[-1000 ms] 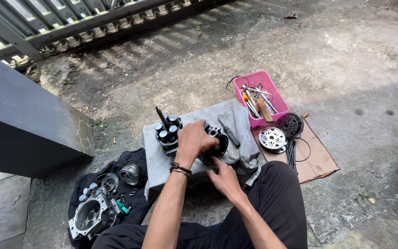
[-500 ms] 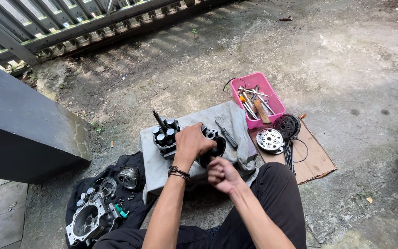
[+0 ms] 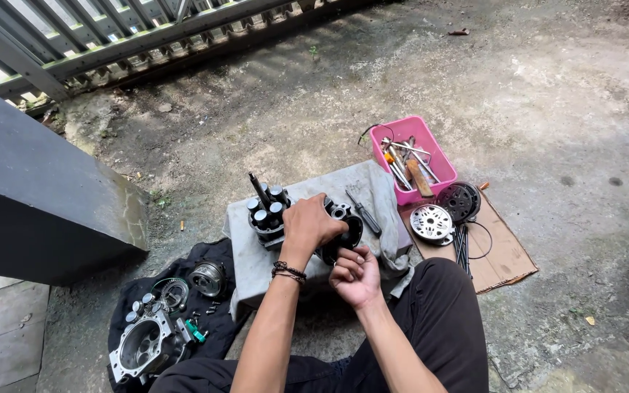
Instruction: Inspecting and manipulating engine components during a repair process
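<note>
My left hand [image 3: 310, 224] clasps the top of a black round metal housing [image 3: 345, 227] that rests on a grey cloth [image 3: 373, 191] over a low block. My right hand [image 3: 357, 275] is curled just below the housing's near edge, fingers touching its underside; whether it holds a small part is hidden. Left of the housing stands a piston block [image 3: 267, 212] with several dark cylinders and a black rod pointing up. A screwdriver [image 3: 362, 212] lies on the cloth to the right.
A pink tray [image 3: 437, 159] of hand tools stands at the back right. On brown cardboard [image 3: 505, 256] lie a silver disc [image 3: 431, 223] and a black pulley [image 3: 459, 201]. A black cloth [image 3: 205, 303] at the left bears a metal casing [image 3: 143, 348] and small parts. A dark slab [image 3: 38, 196] rises at the left.
My right hand has slid from the housing's right side down to its near edge. My left hand stays on top of the housing. The camera has shifted slightly.
</note>
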